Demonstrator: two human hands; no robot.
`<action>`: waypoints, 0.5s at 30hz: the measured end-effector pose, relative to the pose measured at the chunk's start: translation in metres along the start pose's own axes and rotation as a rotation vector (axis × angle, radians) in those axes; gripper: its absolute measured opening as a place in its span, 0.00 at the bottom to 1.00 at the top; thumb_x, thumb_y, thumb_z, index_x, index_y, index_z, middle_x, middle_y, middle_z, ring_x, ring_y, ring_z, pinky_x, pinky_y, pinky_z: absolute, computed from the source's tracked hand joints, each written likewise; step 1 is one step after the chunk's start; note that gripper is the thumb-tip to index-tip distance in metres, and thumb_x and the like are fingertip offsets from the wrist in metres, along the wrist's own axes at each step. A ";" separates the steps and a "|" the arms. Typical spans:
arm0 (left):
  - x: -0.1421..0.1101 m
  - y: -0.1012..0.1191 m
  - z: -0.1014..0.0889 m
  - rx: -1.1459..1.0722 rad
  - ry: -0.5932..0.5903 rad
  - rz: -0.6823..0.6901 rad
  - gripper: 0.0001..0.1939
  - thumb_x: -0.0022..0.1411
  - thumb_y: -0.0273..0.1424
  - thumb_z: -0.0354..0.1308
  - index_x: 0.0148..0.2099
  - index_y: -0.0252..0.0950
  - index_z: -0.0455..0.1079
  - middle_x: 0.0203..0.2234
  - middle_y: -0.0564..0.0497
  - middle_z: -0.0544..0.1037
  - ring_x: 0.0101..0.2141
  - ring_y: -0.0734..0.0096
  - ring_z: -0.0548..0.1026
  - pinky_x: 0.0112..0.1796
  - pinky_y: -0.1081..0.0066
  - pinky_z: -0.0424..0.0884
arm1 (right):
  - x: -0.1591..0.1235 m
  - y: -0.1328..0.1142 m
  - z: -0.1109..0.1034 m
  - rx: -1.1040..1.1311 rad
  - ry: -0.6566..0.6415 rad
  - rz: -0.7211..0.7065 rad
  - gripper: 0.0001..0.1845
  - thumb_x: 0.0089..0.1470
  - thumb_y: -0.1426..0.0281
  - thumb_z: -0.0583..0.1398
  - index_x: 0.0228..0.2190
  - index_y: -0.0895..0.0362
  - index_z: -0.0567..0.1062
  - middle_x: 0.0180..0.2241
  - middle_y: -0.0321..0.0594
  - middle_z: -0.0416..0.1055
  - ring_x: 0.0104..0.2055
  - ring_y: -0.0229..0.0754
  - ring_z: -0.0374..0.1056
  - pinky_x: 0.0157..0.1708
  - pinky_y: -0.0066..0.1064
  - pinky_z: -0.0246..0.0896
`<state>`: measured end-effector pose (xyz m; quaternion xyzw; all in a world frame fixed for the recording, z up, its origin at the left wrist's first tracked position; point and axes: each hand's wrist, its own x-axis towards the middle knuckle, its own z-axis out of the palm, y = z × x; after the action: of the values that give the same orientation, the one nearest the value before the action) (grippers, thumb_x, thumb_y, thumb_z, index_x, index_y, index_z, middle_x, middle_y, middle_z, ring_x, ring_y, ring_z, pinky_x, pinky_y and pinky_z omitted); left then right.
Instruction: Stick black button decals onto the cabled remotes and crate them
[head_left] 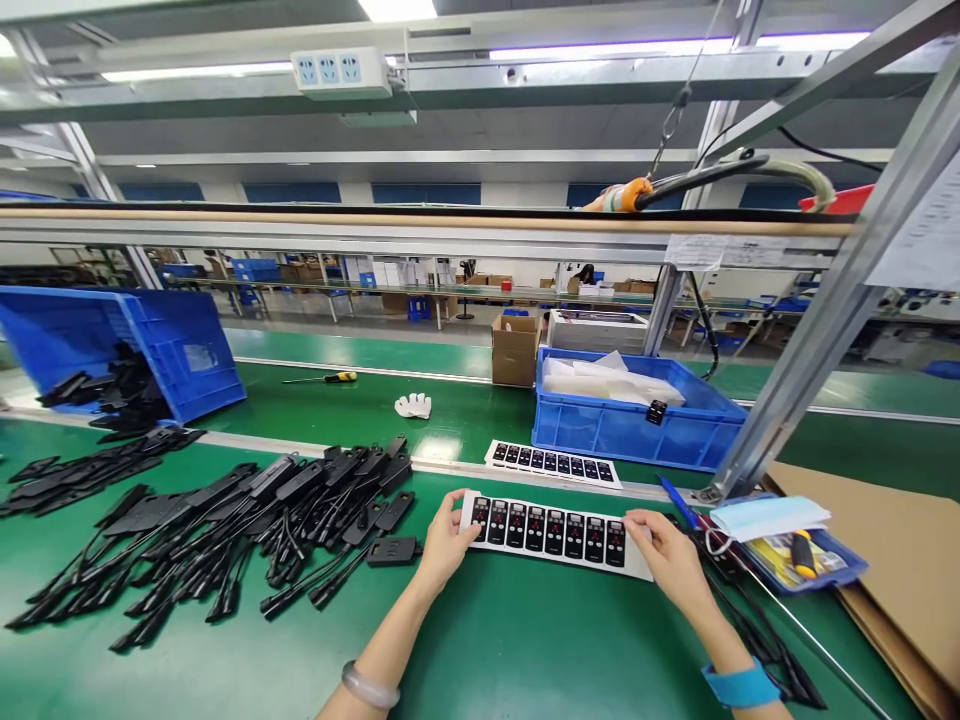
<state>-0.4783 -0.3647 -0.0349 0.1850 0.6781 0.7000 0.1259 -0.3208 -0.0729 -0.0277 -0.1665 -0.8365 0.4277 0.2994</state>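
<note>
the left hand (448,545) pinches one end of a label strip (555,532), thumb on the printed face, while the right hand (666,555) nips the other end between thumb and fingers. the strip is stretched between them, over the green bench (517,650) in front of the person. eight dark labels sit on it in a row, so i'd judge little or nothing has been peeled (the right end of the backing is bare, but whether a label ever sat there i cannot tell).

just beside the left hand lies a black unit (391,551), with no such label on the side that shows. farther left, a heap of black cabled units (300,480) spreads over the bench; no label can be made out on them either, though many overlap or lie too small to check. if they are meant to be labelled, nearly all of that seems left to do.

beyond the held strip, a second label strip (553,462) lies near the blue bin (600,430), its row looking full too. at far left, a tipped blue crate (187,350) holds more black pieces.
</note>
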 end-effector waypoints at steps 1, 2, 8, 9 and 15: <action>0.000 0.000 -0.001 0.000 0.003 0.000 0.31 0.44 0.34 0.59 0.50 0.35 0.53 0.30 0.48 0.78 0.32 0.64 0.77 0.37 0.66 0.70 | -0.002 -0.001 0.002 -0.017 0.009 -0.032 0.20 0.47 0.50 0.59 0.29 0.54 0.76 0.38 0.45 0.74 0.39 0.51 0.69 0.37 0.37 0.62; 0.001 -0.001 -0.001 0.003 0.004 0.000 0.31 0.45 0.34 0.59 0.50 0.35 0.53 0.30 0.48 0.78 0.32 0.64 0.77 0.37 0.66 0.70 | -0.003 -0.001 0.003 -0.031 0.027 -0.065 0.19 0.46 0.50 0.59 0.27 0.54 0.77 0.39 0.45 0.73 0.40 0.51 0.68 0.38 0.38 0.62; 0.005 -0.006 0.000 0.160 0.071 -0.003 0.32 0.50 0.33 0.57 0.55 0.34 0.49 0.33 0.46 0.79 0.34 0.62 0.78 0.37 0.65 0.72 | -0.001 0.011 0.005 0.248 0.329 0.019 0.22 0.39 0.49 0.64 0.26 0.55 0.76 0.45 0.45 0.69 0.49 0.53 0.64 0.54 0.46 0.53; 0.006 -0.004 -0.002 0.217 0.084 0.000 0.32 0.52 0.33 0.56 0.57 0.34 0.48 0.35 0.45 0.79 0.35 0.62 0.78 0.38 0.65 0.71 | -0.001 0.012 0.005 0.370 0.394 0.085 0.22 0.38 0.50 0.65 0.28 0.55 0.75 0.45 0.44 0.69 0.49 0.52 0.63 0.56 0.46 0.51; -0.002 0.032 -0.044 0.733 0.033 -0.006 0.36 0.40 0.27 0.65 0.54 0.39 0.61 0.53 0.41 0.66 0.55 0.49 0.61 0.53 0.54 0.57 | -0.005 -0.008 0.001 0.777 0.456 0.346 0.22 0.32 0.55 0.71 0.30 0.52 0.76 0.36 0.33 0.69 0.40 0.39 0.63 0.54 0.37 0.53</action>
<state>-0.4925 -0.4067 -0.0036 0.2047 0.8865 0.4128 0.0424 -0.3181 -0.0809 -0.0233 -0.2684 -0.4880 0.7046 0.4397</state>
